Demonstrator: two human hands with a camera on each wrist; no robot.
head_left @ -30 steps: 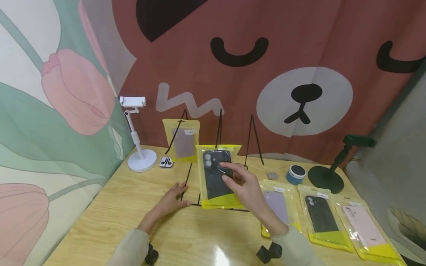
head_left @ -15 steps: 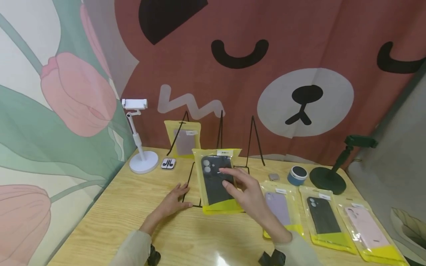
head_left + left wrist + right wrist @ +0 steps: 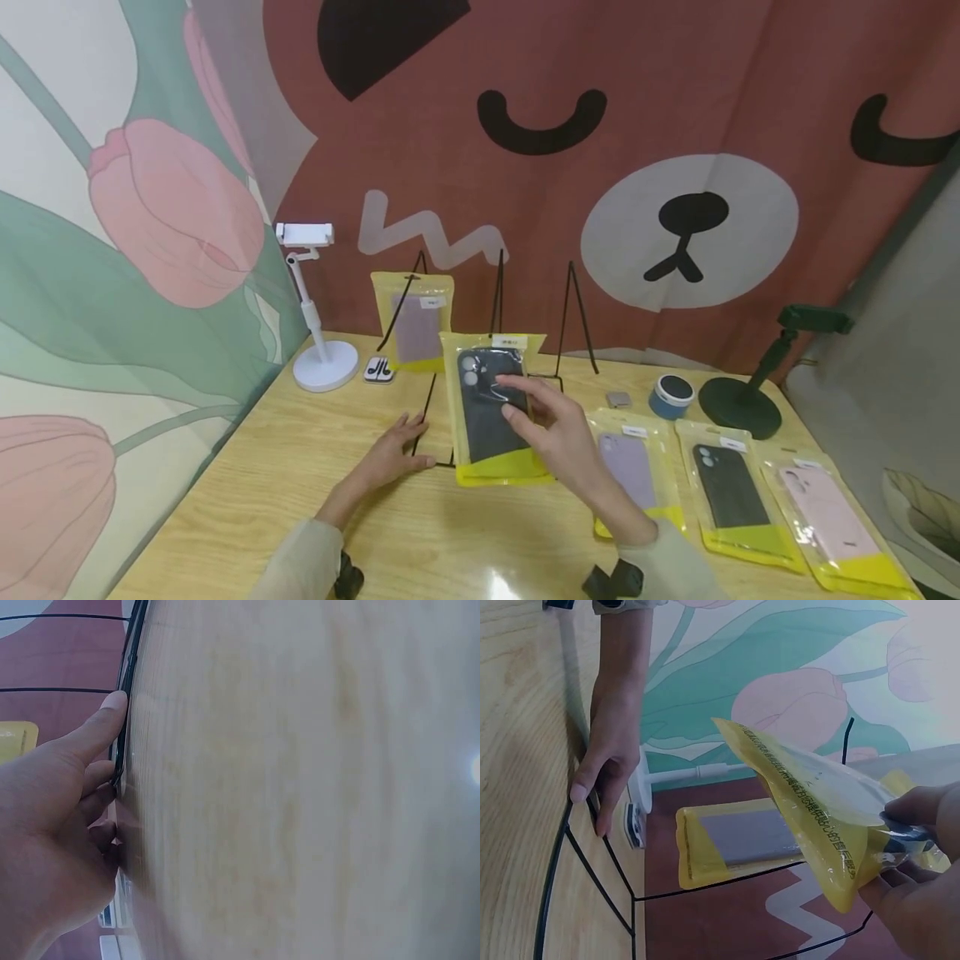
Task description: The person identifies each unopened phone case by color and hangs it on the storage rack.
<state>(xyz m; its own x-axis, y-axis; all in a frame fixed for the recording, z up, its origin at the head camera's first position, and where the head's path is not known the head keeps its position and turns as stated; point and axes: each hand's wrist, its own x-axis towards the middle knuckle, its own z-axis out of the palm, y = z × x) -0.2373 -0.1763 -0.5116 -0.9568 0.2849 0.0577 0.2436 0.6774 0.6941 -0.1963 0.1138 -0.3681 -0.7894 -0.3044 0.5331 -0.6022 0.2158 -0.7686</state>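
My right hand (image 3: pixel 558 429) pinches a yellow-edged clear bag (image 3: pixel 471 465) holding a black phone case (image 3: pixel 483 421), thumb and fingertips gathering the plastic at its front. The bag is raised over the black wire display rack (image 3: pixel 600 880), tilted, with its label at the top. My left hand (image 3: pixel 390 454) rests at the rack's front left corner, its thumb along the front wire and its fingers by the side wire. Another bag, with a lavender phone case (image 3: pixel 417 329), stands upright in the rack's back left slot.
On the right lie bags with a lavender case (image 3: pixel 628 467), a black case (image 3: pixel 727 483) and a pink case (image 3: pixel 825 512). A blue round speaker (image 3: pixel 671 397), a small grey block (image 3: pixel 618 400) and a green stand (image 3: pixel 738 408) sit behind. Back left are a white phone stand (image 3: pixel 326 367) and boxed earphones (image 3: pixel 378 370).
The bag in my right hand has come slightly lower and tipped so that its top label shows more fully. My left hand stays at the rack's corner.
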